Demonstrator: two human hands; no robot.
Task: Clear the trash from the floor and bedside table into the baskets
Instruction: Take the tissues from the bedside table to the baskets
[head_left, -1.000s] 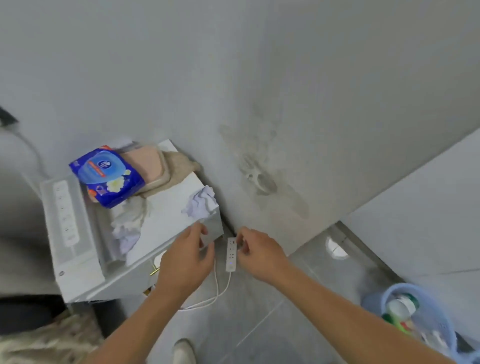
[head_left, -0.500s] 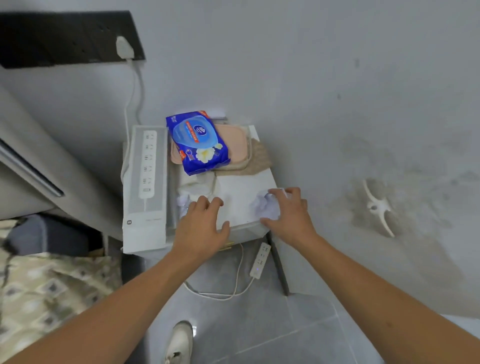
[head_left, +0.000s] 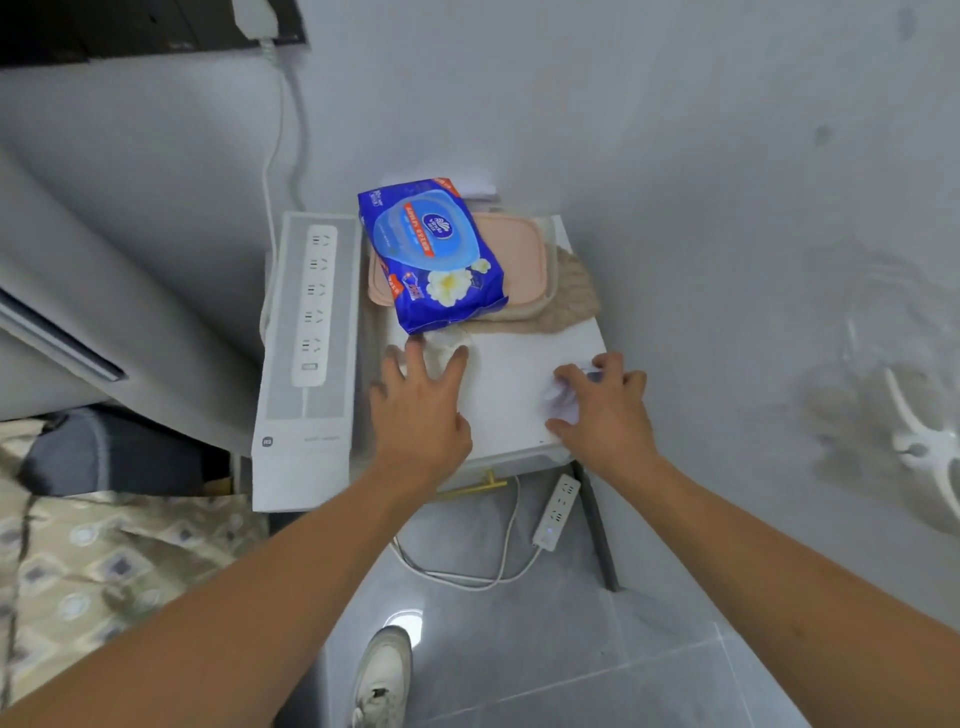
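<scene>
The white bedside table (head_left: 509, 395) stands against the grey wall. My right hand (head_left: 602, 410) curls over a crumpled white tissue (head_left: 558, 397) at the table's front right corner, fingers closing on it. My left hand (head_left: 421, 405) lies flat with spread fingers over another crumpled tissue (head_left: 441, 345) near the table's middle, just below a blue wet-wipe pack (head_left: 431, 254). No basket is in view.
The blue pack rests on a pink lidded box (head_left: 519, 249) and a beige cloth (head_left: 566, 301). A white power-strip box (head_left: 306, 358) lies along the table's left. A power strip (head_left: 558, 512) with cable hangs below. Patterned bedding (head_left: 104, 571) is at left, my shoe (head_left: 382, 675) on the floor.
The view has come nearer the table. My left hand slid forward onto the middle tissue. My right hand stays on the corner tissue and has curled tighter.
</scene>
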